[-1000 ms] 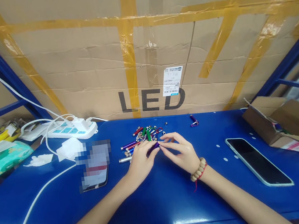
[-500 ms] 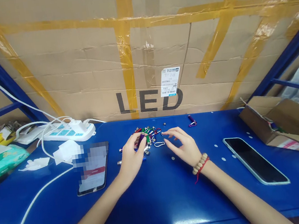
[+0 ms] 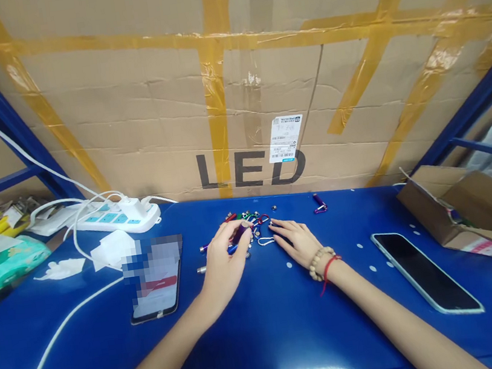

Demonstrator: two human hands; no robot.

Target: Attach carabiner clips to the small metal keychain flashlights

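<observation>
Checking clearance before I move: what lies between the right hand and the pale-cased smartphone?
The head view shows small white round spots on the blue tabletop between the right hand and that smartphone; whether discs or marks, I can't tell.

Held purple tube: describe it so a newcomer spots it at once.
Below the LED lettering on the big cardboard box, find the left hand over the blue table. It holds the dark purple tube, unlike the stray purple tube lying farther right.

The near bench (image 3: 267,334) lies open between the forearms (image 3: 160,355); tubes (image 3: 202,270) obstruct farther in, the carton (image 3: 162,110) walls off the back, the box (image 3: 431,213) stands right, the power strip (image 3: 150,218) left.
</observation>
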